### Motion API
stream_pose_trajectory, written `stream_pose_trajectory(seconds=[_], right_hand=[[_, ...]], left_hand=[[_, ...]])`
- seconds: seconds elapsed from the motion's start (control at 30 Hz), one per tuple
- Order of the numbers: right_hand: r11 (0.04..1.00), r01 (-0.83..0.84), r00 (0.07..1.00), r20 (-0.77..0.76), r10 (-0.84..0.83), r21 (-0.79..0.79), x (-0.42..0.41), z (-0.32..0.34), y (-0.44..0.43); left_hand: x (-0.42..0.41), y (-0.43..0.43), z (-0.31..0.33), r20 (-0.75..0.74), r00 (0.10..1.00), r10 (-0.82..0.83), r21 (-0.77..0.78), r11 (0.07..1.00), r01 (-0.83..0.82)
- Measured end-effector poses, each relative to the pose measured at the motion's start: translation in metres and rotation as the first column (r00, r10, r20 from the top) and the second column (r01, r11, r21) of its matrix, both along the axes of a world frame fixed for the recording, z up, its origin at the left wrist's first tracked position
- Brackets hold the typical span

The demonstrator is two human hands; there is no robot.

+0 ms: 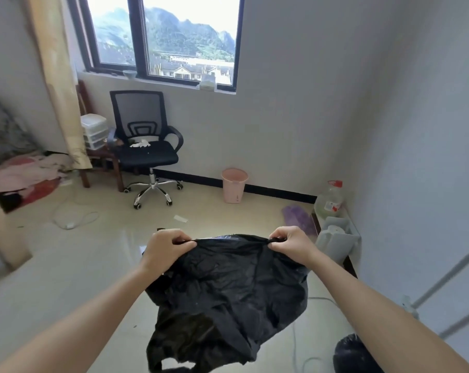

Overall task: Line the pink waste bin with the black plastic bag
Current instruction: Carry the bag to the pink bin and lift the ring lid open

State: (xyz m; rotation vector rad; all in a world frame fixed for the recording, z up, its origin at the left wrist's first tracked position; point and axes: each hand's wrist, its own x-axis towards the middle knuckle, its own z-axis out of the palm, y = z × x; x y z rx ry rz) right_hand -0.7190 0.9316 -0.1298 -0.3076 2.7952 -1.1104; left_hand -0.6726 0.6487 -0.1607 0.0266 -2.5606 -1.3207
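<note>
A black plastic bag (228,292) hangs in the air in front of me, stretched flat between both hands. My left hand (166,247) pinches its upper left edge and my right hand (291,243) pinches its upper right edge. The bag's lower part droops toward the floor. The pink waste bin (234,185) stands upright on the floor by the far wall, well beyond the bag. Nothing shows over the bin's rim.
A black office chair (147,146) stands left of the bin under the window. A large clear bottle (331,200), a purple bag (299,218) and a grey box (337,238) line the right wall. Cables (74,220) lie on the tiled floor. Another black object (354,354) sits bottom right.
</note>
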Motion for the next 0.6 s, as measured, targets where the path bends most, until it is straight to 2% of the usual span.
stream_pose_trajectory(seconds=[0.23, 0.43, 0.6], right_hand=[[0.996, 0.019, 0.999, 0.033, -0.022, 0.091, -0.101, -0.022, -0.016], [0.985, 0.043, 0.999, -0.01, -0.042, 0.166, -0.203, 0.002, -0.028], [0.978, 0.121, 0.993, -0.029, -0.118, 0.168, -0.272, 0.007, -0.034]], left_hand=[[-0.109, -0.016, -0.022, 0.027, 0.999, -0.022, 0.0, 1.0, 0.022], [-0.228, -0.032, -0.013, -0.026, 0.997, -0.073, 0.055, 0.996, 0.074], [-0.309, -0.034, -0.014, -0.023, 0.996, -0.084, 0.084, 0.993, 0.085]])
